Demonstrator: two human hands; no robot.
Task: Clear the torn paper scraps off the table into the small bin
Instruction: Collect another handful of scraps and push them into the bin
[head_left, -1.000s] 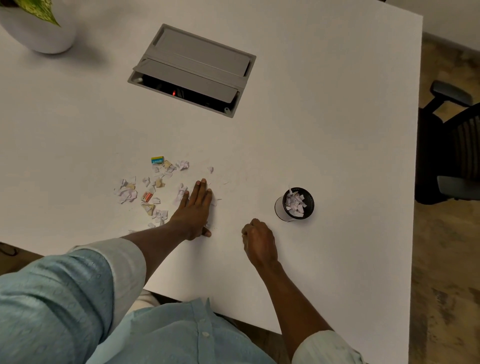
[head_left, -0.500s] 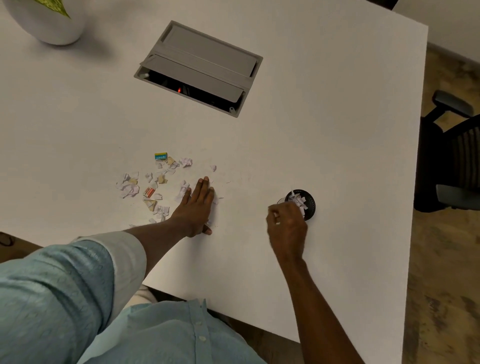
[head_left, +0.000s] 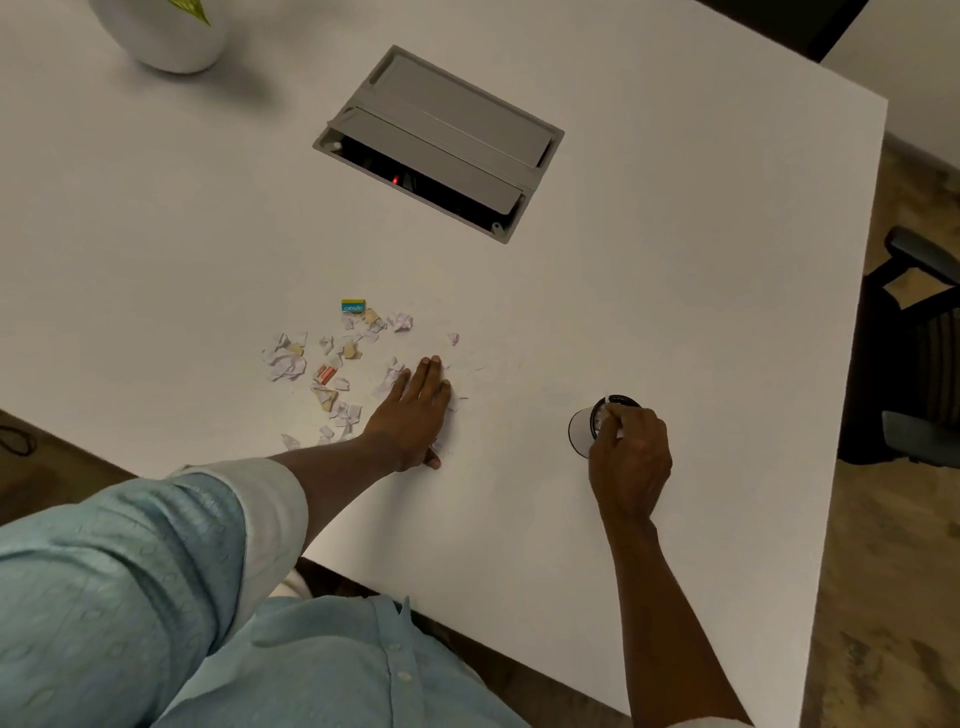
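Torn paper scraps (head_left: 332, 364), mostly white with a few tan, orange and blue-yellow bits, lie scattered on the white table (head_left: 675, 260) near its front edge. My left hand (head_left: 415, 410) rests flat on the table at the right edge of the scraps, fingers straight and covering a few of them. The small bin (head_left: 581, 431), a white cylinder with a black rim, stands to the right. My right hand (head_left: 631, 457) hovers over the bin's mouth with fingers curled; white paper bits show at its fingertips. Most of the bin's opening is hidden by that hand.
A grey cable hatch (head_left: 441, 140) is set into the table farther back, its flap partly open. A white plant pot (head_left: 166, 31) stands at the far left corner. A dark office chair (head_left: 914, 353) sits past the table's right edge.
My right hand moved from the table beside my left hand rightward to the bin and now sits over its mouth. My left hand stayed flat in place.
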